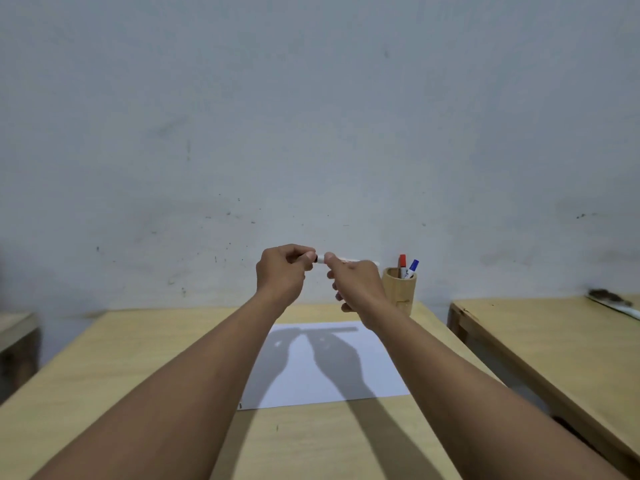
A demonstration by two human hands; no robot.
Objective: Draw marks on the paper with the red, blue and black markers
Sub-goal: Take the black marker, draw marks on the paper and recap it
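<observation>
While both hands hold it level above the far edge of the paper [322,368], the black marker [341,260] hangs in mid-air with its dark cap end toward 9 o'clock and its white barrel running toward 3 o'clock. The left hand [282,271] has its fingers [306,260] closed on the cap; the right hand [356,282] has thumb and forefinger clamped on the barrel just beside the cap, its other fingers loosely curled beneath. This looks like the uncapping step, or possibly recapping.

The marker should be light, rigid and smooth, so a firm pinch close to the cap seam, as now, gives the straightest pull; for drawing, a grip low on the barrel near the tip would steady it. The sheet is thin and may slide on the tabletop [145,358].

Out at 2 o'clock from the hands, a wooden cup [400,289] holds the red marker [402,261] and blue marker [413,265], caps up. No marks show on the visible paper.
</observation>
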